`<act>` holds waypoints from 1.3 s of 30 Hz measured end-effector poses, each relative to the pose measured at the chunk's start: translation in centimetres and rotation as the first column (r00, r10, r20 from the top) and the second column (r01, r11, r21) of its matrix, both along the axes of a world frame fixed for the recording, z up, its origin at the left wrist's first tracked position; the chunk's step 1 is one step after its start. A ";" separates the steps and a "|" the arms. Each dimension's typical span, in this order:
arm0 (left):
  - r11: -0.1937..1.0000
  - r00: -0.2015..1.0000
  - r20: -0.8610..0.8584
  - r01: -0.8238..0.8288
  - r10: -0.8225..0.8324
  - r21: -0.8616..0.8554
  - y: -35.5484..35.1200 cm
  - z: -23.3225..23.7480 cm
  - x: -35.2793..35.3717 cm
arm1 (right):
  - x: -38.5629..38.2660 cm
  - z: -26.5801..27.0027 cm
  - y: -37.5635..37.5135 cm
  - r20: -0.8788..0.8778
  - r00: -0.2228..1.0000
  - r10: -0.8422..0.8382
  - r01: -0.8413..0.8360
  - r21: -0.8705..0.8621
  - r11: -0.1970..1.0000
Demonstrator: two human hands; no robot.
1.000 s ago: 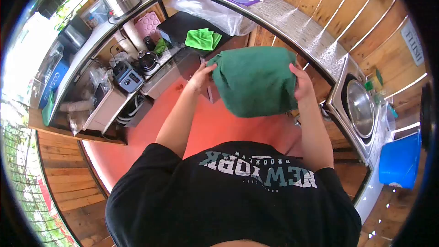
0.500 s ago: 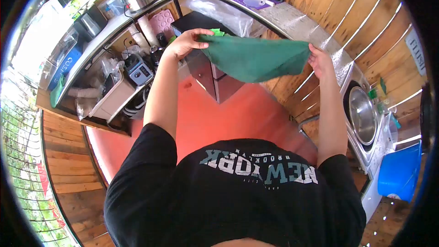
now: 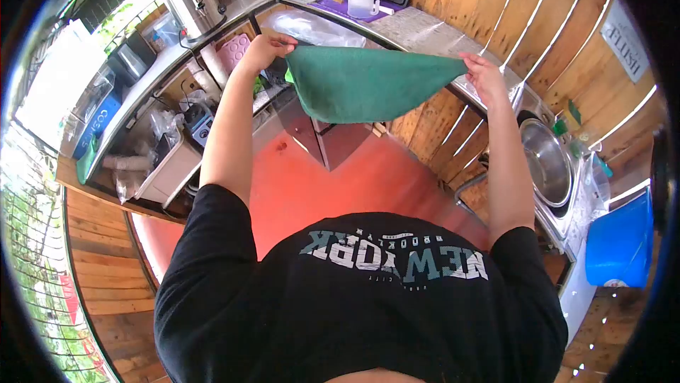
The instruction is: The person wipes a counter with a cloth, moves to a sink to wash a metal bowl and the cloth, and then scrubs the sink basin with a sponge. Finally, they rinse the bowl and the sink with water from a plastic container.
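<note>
A green cloth (image 3: 368,84) is stretched in the air between my two hands, its upper edge nearly straight and its lower part hanging in a rounded fold. My left hand (image 3: 269,50) pinches its upper left corner. At the other end, my right hand (image 3: 483,77) grips the right corner between thumb and fingers. A small bright green piece shows at the cloth's left edge. Behind the cloth are the red floor (image 3: 312,192) and part of a dark cabinet.
A metal sink (image 3: 547,163) and a blue bin (image 3: 620,241) are at the right. On the back counter, a clear pitcher (image 3: 362,2) stands on a purple mat. Shelves at the left hold a grey box (image 3: 168,174); a steel appliance (image 3: 190,0) stands above.
Both hands have moved slightly left in view with the cloth, which now hangs flatter and wider. The camera view has shifted a little.
</note>
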State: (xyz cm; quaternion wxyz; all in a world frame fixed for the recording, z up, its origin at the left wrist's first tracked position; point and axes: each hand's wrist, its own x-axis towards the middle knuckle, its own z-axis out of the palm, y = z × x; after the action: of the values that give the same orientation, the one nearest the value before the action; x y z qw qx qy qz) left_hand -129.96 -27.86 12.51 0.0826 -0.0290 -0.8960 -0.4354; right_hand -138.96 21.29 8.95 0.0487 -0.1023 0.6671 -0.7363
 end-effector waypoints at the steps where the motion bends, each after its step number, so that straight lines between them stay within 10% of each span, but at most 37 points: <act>1: 0.998 0.998 -0.048 0.039 -0.037 0.054 0.5 0.7 0.3 | 0.8 1.0 0.2 -0.029 0.999 0.020 -0.020 0.008 1.000; 6: 0.900 0.998 -0.022 0.055 -0.051 0.431 2.5 2.6 0.9 | 3.6 3.5 1.5 -0.341 0.938 0.061 0.122 0.490 0.863; 10: 0.997 0.982 -0.182 -0.057 0.048 -0.048 4.5 3.6 1.2 | 5.8 4.0 2.7 -0.422 0.905 -0.045 0.357 0.701 0.618; 13: 0.966 0.958 -0.285 -0.101 0.030 -0.238 5.6 4.9 2.7 | 8.6 5.1 4.2 -0.684 0.721 0.109 0.552 0.662 0.506; 15: 0.977 0.873 -0.474 0.010 -0.113 -0.214 3.0 3.3 1.1 | 9.6 5.3 5.4 -0.579 0.814 0.050 0.361 0.572 0.737; 17: 0.918 0.900 -0.369 0.329 -0.234 0.220 4.2 3.4 1.6 | 10.0 4.8 6.8 -0.381 0.924 0.010 0.186 0.474 0.860; 19: 0.879 0.987 -0.025 0.151 -0.157 0.451 3.9 0.4 -1.4 | 10.0 4.1 6.5 -0.170 0.984 -0.052 0.131 0.496 0.859; 21: 0.986 0.972 -0.219 -0.110 0.082 -0.122 8.4 -1.3 -1.0 | 10.8 1.4 4.4 -0.315 0.905 -0.285 0.411 0.484 0.772; 28: 0.947 0.828 -0.464 0.309 -0.315 -0.092 27.1 -5.1 10.4 | 20.4 -2.1 -7.1 -0.486 0.831 -0.270 0.464 0.338 0.819; 34: 0.861 0.751 -0.428 0.476 -0.504 -0.179 29.9 -5.7 11.9 | 23.2 -2.3 -4.4 -0.139 0.913 -0.383 0.406 0.215 0.888; 37: 0.827 0.751 -0.355 0.542 -0.557 -0.150 30.2 -6.2 11.4 | 24.3 -2.7 -2.6 -0.232 0.944 -0.236 0.297 0.280 0.913; 39: 0.772 0.730 -0.270 0.628 -0.628 -0.097 30.1 -5.3 11.4 | 25.0 -3.3 -0.9 -0.630 0.749 -0.204 0.595 0.507 0.623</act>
State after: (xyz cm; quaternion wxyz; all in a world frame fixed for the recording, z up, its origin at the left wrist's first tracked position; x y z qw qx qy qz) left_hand -118.51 2.21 7.22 0.0599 -0.3924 -0.8114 -0.4290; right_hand -113.91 20.34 5.70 -0.2698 -0.1120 0.8807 -0.3729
